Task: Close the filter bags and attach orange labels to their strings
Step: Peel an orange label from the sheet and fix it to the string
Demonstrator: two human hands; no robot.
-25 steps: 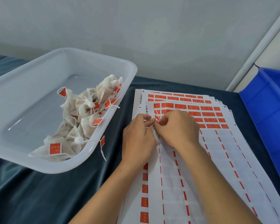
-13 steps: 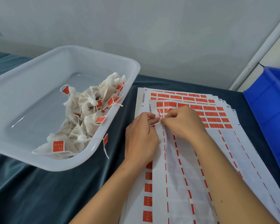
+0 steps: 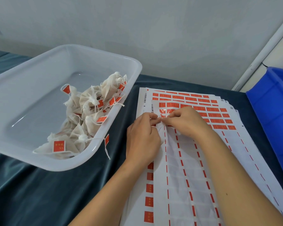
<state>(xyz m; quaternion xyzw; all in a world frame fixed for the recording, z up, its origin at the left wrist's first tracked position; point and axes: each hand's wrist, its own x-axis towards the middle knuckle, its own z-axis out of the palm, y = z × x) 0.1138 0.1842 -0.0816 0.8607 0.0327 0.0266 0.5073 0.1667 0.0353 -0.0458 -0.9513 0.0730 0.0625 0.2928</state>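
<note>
Left hand (image 3: 143,139) & right hand (image 3: 185,122) meet fingertip to fingertip over the label sheets (image 3: 191,176), both curled tight, pinching a small white bag (image 3: 160,128) at its top. Can't tell if a label is held. Done bags (image 3: 88,115) w/ orange labels (image 3: 59,146) sit in the tub (image 3: 31,88) on the left.

Whatever the left hand (image 3: 143,139) and right hand (image 3: 185,123) pinch between them is hidden behind fingers. At three o'clock, the blue bin (image 3: 274,115) runs off frame. Label print (image 3: 59,145) is too small to read.
</note>
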